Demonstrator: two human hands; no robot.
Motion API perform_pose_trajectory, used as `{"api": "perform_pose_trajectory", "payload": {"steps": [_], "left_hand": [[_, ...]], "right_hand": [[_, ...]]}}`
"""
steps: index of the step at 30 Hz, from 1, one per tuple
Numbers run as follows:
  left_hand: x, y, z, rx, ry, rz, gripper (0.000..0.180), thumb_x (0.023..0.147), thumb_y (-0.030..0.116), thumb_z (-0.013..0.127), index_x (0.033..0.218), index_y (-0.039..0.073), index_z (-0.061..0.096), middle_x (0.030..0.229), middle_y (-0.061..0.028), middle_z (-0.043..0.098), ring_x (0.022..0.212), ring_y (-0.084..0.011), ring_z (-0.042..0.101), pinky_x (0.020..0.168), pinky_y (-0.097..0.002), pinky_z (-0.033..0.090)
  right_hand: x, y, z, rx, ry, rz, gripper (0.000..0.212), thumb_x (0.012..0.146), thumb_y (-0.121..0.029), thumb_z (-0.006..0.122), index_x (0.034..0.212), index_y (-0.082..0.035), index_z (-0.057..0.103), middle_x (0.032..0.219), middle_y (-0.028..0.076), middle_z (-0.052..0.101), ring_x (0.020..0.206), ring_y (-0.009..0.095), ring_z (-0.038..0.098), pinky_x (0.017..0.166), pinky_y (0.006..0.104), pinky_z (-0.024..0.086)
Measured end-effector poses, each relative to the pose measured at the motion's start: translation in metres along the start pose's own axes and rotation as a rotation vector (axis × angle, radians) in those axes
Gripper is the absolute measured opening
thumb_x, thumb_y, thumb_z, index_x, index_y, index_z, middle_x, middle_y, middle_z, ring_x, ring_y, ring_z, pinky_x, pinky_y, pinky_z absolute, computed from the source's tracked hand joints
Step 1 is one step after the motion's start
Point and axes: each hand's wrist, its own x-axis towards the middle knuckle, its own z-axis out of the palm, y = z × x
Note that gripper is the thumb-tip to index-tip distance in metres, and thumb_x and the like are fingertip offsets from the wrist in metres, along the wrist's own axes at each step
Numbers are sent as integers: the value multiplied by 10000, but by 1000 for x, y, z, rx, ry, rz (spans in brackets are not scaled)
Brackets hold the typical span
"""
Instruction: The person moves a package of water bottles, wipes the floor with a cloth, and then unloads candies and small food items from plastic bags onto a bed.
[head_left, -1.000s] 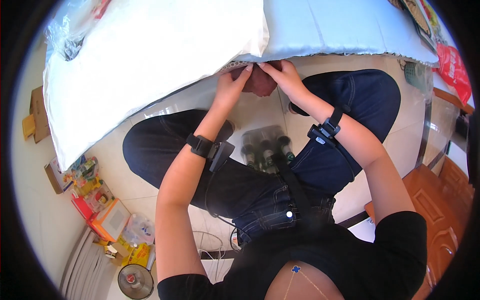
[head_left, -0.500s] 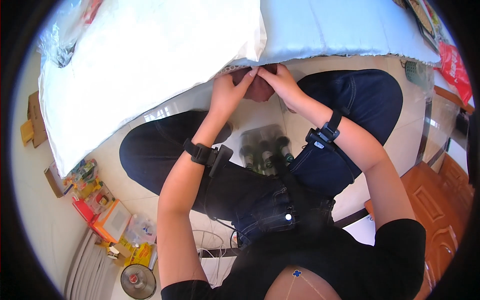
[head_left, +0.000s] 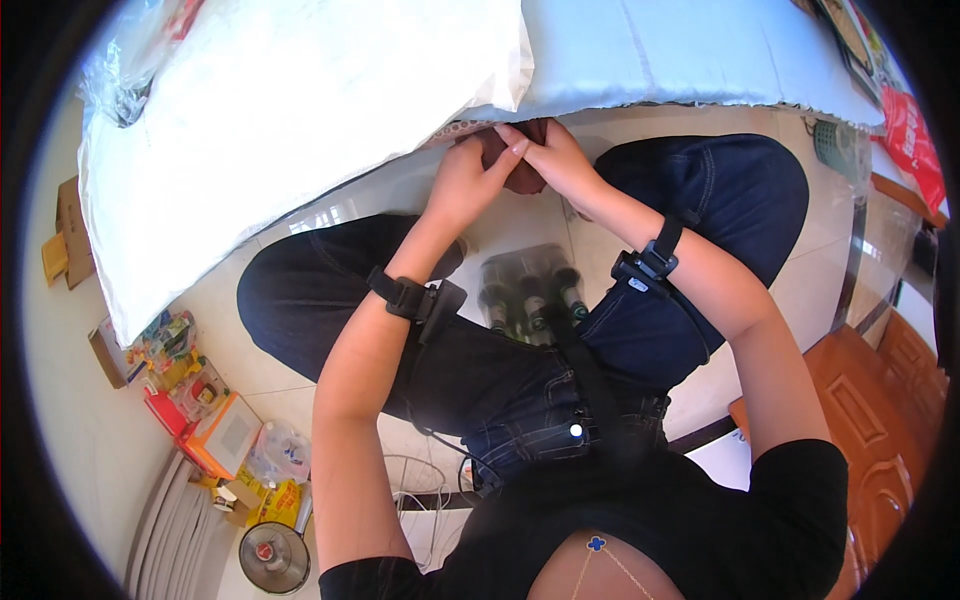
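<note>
At the near edge of a surface with a white sheet [head_left: 290, 130] and a light blue quilted cover [head_left: 690, 60], my two hands meet. My left hand [head_left: 468, 185] has its thumb pressed towards the right thumb, its fingers curled around a dark reddish-brown, soft, cloth-like piece [head_left: 525, 180]. On the piece's other side, my right hand [head_left: 558, 160] pinches it as well. Its kind is unclear, since my fingers and the sheet's edge cover much of it. A pinkish patterned strip [head_left: 465, 130] shows beside my left hand. Black straps with small devices sit on both forearms.
Several green bottles in clear wrap [head_left: 535, 295] stand on the tiled floor between my legs. At left are an orange-and-white box [head_left: 225, 435], packets and a round metal-looking item [head_left: 274, 557]. A red bag [head_left: 912, 145] and a brown panelled wooden door [head_left: 870, 430] are at right.
My hands have shifted slightly; the thumbs now overlap, the right one lying higher across the brown piece. Less of the piece hangs below my hands.
</note>
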Motion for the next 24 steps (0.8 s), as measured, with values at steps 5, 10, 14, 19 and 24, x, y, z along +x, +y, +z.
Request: {"api": "perform_pose_trajectory", "payload": {"steps": [5, 10, 14, 19, 24], "left_hand": [[0, -5, 2, -165, 59, 20, 410, 809, 345, 509, 788, -61, 566, 694, -191, 581, 630, -284, 561, 602, -313, 437], [-2, 10, -7, -136, -69, -38, 376, 814, 309, 501, 850, -61, 554, 744, -170, 592, 687, -246, 572, 639, -310, 435], [-3, 12, -8, -153, -82, -32, 342, 792, 266, 521, 856, -69, 550, 758, -179, 591, 704, -245, 574, 653, -314, 436], [0, -14, 0, -181, -68, 12, 304, 720, 197, 557, 837, -84, 543, 757, -189, 585, 704, -252, 577, 653, -319, 442], [6, -18, 5, -105, -62, 33, 299, 734, 195, 553, 849, -80, 540, 788, -185, 587, 720, -255, 573, 651, -323, 439]], "right_hand": [[0, -6, -1, -21, -31, 68, 485, 817, -306, 550, 1146, 15, 398, 1075, 67, 502, 987, 117, 452, 843, 239, 350], [-3, -12, -2, -6, -36, 109, 497, 815, -328, 547, 1148, 10, 400, 1082, 66, 496, 987, 119, 454, 841, 240, 352], [-2, -8, -1, 9, -15, 74, 499, 812, -336, 548, 1143, 8, 404, 1065, 62, 500, 975, 116, 458, 835, 239, 354], [-2, -6, 0, 28, -29, 84, 478, 812, -327, 552, 1126, 7, 418, 1029, 53, 512, 919, 105, 476, 794, 239, 378], [13, 26, -11, -36, -45, 36, 420, 807, -284, 555, 1090, 13, 462, 1017, 83, 542, 915, 146, 500, 799, 266, 387]]}}
